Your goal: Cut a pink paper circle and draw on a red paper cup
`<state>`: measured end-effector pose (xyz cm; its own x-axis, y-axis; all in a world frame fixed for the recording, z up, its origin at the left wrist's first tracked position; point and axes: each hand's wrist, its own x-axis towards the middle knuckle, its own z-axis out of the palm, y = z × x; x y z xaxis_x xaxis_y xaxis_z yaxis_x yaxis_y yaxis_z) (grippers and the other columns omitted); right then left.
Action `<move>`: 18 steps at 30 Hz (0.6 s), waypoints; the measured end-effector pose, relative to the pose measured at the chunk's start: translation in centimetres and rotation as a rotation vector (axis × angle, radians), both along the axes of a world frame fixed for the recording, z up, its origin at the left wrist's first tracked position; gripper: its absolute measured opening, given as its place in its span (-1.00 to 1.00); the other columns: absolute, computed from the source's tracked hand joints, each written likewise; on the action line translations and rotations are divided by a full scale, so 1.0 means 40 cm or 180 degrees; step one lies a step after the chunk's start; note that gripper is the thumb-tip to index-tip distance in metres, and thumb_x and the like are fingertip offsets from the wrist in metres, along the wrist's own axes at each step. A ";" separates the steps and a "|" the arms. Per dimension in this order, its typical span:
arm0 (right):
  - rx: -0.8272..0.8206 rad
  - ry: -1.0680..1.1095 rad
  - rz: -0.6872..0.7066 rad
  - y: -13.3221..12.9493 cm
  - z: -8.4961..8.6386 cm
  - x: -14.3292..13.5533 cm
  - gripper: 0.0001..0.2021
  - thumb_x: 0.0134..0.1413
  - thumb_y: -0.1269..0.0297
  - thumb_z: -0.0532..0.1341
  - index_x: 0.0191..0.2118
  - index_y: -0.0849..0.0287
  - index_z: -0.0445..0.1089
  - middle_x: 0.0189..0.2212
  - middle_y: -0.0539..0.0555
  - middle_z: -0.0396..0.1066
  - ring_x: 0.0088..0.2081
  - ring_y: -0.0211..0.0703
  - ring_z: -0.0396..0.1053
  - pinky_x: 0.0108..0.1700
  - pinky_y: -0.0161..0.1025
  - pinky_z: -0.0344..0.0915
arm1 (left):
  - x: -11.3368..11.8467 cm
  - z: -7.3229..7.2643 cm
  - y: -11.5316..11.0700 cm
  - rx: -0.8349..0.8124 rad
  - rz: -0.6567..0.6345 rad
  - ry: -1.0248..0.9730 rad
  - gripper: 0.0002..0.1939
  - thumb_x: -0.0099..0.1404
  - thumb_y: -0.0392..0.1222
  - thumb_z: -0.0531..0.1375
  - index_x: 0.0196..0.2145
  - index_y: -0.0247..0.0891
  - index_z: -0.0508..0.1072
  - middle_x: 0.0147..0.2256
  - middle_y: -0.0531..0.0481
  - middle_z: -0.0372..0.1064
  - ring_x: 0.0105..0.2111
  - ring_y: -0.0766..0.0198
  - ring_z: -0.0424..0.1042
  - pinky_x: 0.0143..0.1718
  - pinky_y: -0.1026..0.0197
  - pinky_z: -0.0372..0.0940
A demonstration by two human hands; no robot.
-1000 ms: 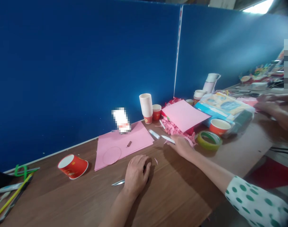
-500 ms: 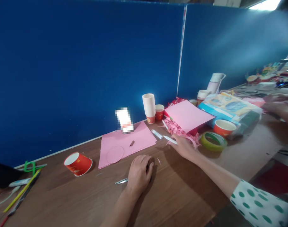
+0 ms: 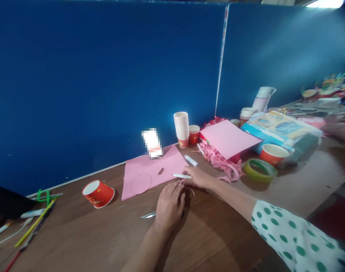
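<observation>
My left hand rests on the brown table with its fingers curled. Slim metal blades, which look like scissors, stick out from under its outer side; the handles are hidden beneath the palm. Close to its fingertips, my right hand pinches a white pen, tip pointing left over the edge of the pink paper sheets. A pencilled circle shows on the top sheet, with a small brown piece lying nearby. A bit of pink paper is by my right fingers.
A red paper cup lies tilted at left. Behind are a cup stack, a glue stick, pink paper scraps, green tape and another red cup. Pens lie far left. Another person's hand is at right.
My right hand has moved left with the white pen, from beside the scraps to just beyond my left fingertips. My left hand stays in place; the view has shifted slightly.
</observation>
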<state>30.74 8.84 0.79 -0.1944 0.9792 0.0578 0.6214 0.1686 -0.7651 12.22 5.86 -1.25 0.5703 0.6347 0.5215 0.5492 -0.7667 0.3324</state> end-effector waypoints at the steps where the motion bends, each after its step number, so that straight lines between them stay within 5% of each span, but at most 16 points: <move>1: 0.0055 -0.0033 -0.0047 0.001 -0.004 -0.004 -0.78 -0.13 0.24 0.31 -0.36 0.19 0.31 -0.43 0.01 0.41 -0.39 -0.18 0.35 -0.39 -0.32 0.19 | 0.001 -0.001 0.001 -0.0040 0.0009 0.0082 -0.71 0.27 -0.27 0.00 -0.06 -0.21 0.34 -0.05 -0.10 0.34 -0.03 0.15 0.28 0.00 0.02 0.21; 18: 0.0697 -0.0379 -0.0373 -0.029 -0.029 -0.004 -0.79 -0.13 0.29 0.34 -0.41 0.19 0.29 -0.44 0.00 0.36 -0.39 -0.19 0.30 -0.37 -0.33 0.12 | 0.014 0.013 -0.004 -0.0425 0.0301 0.0711 -0.68 0.29 -0.11 -0.01 -0.04 -0.17 0.34 -0.13 -0.07 0.33 -0.11 0.13 0.28 -0.07 0.04 0.20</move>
<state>30.56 7.67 -0.35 -0.0986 0.9621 0.2543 0.7298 0.2436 -0.6387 12.78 5.69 -0.74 0.5967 0.7452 0.2977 0.6874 -0.6661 0.2895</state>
